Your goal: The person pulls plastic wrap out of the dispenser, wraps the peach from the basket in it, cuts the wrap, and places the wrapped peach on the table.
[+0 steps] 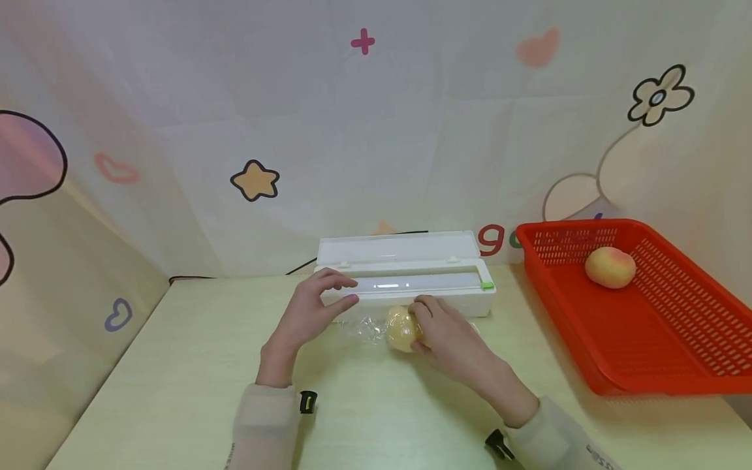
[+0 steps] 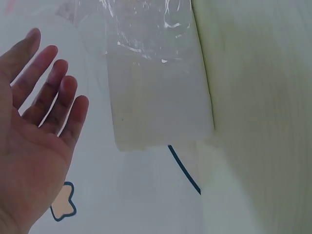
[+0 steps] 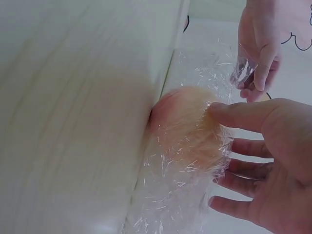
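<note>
A pale yellow peach (image 1: 402,329) with a pink blush lies on the table against the front of a white cling film box (image 1: 411,304). Clear cling film (image 3: 165,209) covers the fruit and spreads crumpled to its sides. My right hand (image 1: 452,336) holds the wrapped peach, thumb on one side and fingers on the other. To the left, my left hand (image 1: 305,310) hovers by the box's left end, fingers apart and loosely bent, gripping nothing. The box lid (image 1: 399,247) stands raised at the back, and a film roll (image 1: 423,282) shows inside.
At the right stands a red plastic basket (image 1: 623,339) with another peach (image 1: 611,267) in it. A green slider (image 1: 487,285) sits at the box's right end. A patterned cloth (image 1: 376,130) hangs behind the table (image 1: 194,378).
</note>
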Motion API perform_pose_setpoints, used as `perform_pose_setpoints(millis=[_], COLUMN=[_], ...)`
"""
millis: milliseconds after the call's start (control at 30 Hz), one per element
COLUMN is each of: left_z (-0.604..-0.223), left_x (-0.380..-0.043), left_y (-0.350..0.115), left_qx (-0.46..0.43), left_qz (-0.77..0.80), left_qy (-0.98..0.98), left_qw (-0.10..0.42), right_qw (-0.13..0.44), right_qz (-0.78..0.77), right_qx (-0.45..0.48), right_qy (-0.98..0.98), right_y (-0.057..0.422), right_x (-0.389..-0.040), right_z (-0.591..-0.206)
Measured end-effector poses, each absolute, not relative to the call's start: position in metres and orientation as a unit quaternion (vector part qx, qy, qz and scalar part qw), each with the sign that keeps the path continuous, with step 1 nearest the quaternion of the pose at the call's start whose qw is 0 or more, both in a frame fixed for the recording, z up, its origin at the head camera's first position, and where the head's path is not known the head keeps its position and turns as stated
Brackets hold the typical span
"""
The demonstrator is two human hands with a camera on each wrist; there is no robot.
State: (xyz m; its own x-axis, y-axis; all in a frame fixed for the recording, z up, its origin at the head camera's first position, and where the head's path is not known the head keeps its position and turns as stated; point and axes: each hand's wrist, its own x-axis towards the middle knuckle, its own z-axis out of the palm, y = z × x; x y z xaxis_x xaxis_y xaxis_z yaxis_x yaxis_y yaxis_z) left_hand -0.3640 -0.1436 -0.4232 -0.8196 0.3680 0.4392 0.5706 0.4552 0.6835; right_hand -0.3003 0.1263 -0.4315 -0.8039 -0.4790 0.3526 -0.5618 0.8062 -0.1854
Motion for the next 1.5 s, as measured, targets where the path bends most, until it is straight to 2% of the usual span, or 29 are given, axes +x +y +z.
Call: perform_pose_setpoints(millis=[100, 433, 700, 900, 1167, 1367, 1500], left_z=[-0.420, -0.413, -0.414, -0.414, -0.408, -0.405, -0.402], left_x=[-0.362, -0.356, -0.356, -0.355, -0.349, -0.344, -0.341], left_y=[-0.139, -0.135, -0.137, -0.136, -0.133, -0.125, -0.118], left_qx=[-0.301, -0.305, -0.313, -0.326, -0.351, -0.390, -0.413], left_qz=[-0.427, -0.410, -0.405, -0.397, -0.411, -0.417, -0.405], left_qy=[-0.846, -0.854, -0.854, -0.854, -0.841, -0.821, -0.815], left_qw=[0.103, 0.100, 0.095, 0.082, 0.025, 0.007, -0.035], right_qw=[0.153, 0.078, 0.085, 0.050, -0.007, -0.029, -0.050], right_qz=[0.131, 0.129, 0.125, 0.171, 0.269, 0.317, 0.334], right_qx=[0.282, 0.253, 0.233, 0.220, 0.230, 0.253, 0.268], right_qy=[-0.938, -0.956, -0.960, -0.959, -0.935, -0.913, -0.902], right_y=[0.127, 0.117, 0.109, 0.111, 0.121, 0.131, 0.138], right_x=[-0.301, -0.303, -0.299, -0.301, -0.306, -0.307, -0.309], right_z=[-0.432, -0.432, -0.432, -0.431, -0.427, -0.427, -0.427])
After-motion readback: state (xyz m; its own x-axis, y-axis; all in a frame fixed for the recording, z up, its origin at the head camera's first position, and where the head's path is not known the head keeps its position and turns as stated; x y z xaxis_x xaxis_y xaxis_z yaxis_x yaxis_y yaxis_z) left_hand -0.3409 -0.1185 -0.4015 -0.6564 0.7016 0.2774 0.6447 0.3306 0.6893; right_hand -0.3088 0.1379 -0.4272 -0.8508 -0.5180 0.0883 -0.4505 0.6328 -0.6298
